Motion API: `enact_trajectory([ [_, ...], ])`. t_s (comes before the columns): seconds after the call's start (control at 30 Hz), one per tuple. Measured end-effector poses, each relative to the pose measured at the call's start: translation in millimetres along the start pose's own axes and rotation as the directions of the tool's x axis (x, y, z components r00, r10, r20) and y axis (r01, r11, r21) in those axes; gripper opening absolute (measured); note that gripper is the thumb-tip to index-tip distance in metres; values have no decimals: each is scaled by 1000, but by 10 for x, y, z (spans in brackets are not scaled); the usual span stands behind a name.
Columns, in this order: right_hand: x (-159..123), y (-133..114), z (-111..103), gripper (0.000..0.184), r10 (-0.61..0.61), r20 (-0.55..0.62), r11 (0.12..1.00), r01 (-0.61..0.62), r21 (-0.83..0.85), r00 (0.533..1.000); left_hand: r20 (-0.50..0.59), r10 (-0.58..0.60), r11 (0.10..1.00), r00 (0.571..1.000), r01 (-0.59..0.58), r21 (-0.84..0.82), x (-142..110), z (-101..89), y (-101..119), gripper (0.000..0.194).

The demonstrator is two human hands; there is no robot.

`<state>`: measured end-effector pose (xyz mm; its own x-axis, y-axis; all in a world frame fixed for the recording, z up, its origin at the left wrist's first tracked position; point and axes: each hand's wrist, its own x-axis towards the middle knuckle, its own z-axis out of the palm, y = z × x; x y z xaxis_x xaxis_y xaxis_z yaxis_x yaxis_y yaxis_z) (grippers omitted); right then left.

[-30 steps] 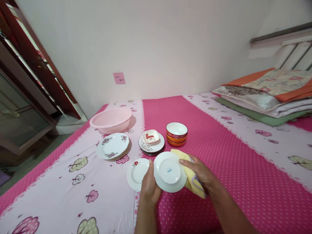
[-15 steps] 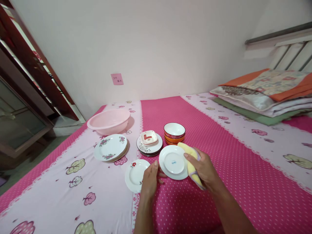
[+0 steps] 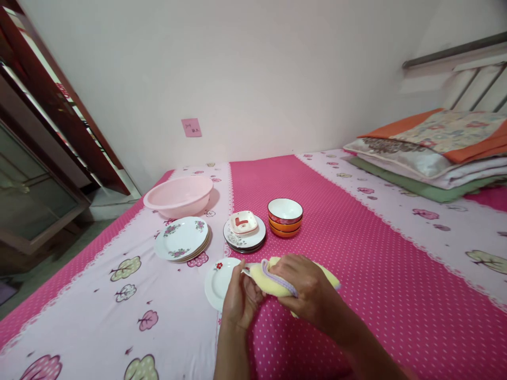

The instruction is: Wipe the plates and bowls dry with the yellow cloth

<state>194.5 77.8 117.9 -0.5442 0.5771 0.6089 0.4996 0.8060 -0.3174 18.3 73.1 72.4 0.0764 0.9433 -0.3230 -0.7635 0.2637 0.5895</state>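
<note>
My left hand (image 3: 240, 301) has its fingers curled round the edge of a small white plate (image 3: 246, 271), now tilted and mostly hidden behind the cloth and fingers. My right hand (image 3: 307, 287) is closed on a yellow cloth (image 3: 266, 282) with a lilac edge and presses it over that plate. Under and beside my left hand lies another small white plate (image 3: 218, 287) with a red flower. Just beyond my hands, a square white dish (image 3: 243, 222) with a red mark rests on a stack of dark-rimmed plates (image 3: 259, 236).
Several flowered plates (image 3: 180, 240) are stacked at the left, in front of a pink basin (image 3: 178, 196). Orange bowls (image 3: 284, 227) stand stacked behind my right hand. Folded bedding (image 3: 431, 148) lies at the far right of the bed (image 3: 380, 295), against the wall.
The small plate has tipped from showing its underside to nearly edge-on. My right hand has moved left with the cloth, over the plate, and my left hand now grips the plate's edge.
</note>
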Motion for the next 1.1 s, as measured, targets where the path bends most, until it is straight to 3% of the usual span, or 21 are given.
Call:
enact_trajectory([
  [0.13,5,12,-29,31,63,59,987,-71,145,996,-10,58,998,998,-58,-12,21,-32,6,14],
  [0.2,-14,103,-81,30,218,64,909,-226,350,974,-2,86,996,996,-86,10,18,-31,-8,15],
  [0.23,-32,174,-109,29,349,48,820,-330,467,936,10,99,995,995,-99,28,11,-24,-20,16],
  [0.27,-56,262,-134,30,507,15,694,-419,586,862,25,108,993,994,-109,48,1,-13,-35,17],
  [0.3,-85,367,-153,34,667,-28,542,-459,704,744,42,115,991,992,-117,66,-9,0,-52,19],
  [0.33,-120,486,-164,39,801,-72,391,-428,815,595,59,119,988,991,-124,88,-19,14,-72,22],
  [0.4,-200,752,-156,44,948,-115,175,-181,968,298,87,115,978,990,-128,168,-27,36,-118,30],
  [0.43,-243,887,-138,43,973,-99,108,-33,994,208,95,107,968,990,-125,216,-25,43,-144,33],
  [0.47,-287,1016,-113,41,984,-81,70,75,995,160,99,98,958,990,-121,261,-19,46,-170,37],
  [0.53,-371,1235,-48,40,988,-63,46,121,992,141,100,83,938,992,-112,329,0,46,-226,42],
  [0.63,-480,1441,58,40,988,-42,23,129,991,148,92,68,928,993,-97,361,31,38,-314,51],
  [0.8,-581,1572,179,35,976,-3,-29,143,989,218,39,37,924,999,-49,379,79,29,-468,56],
  [1.1,-463,1654,253,41,947,-75,6,215,976,313,-117,176,917,977,-120,381,264,10,-593,36],
])
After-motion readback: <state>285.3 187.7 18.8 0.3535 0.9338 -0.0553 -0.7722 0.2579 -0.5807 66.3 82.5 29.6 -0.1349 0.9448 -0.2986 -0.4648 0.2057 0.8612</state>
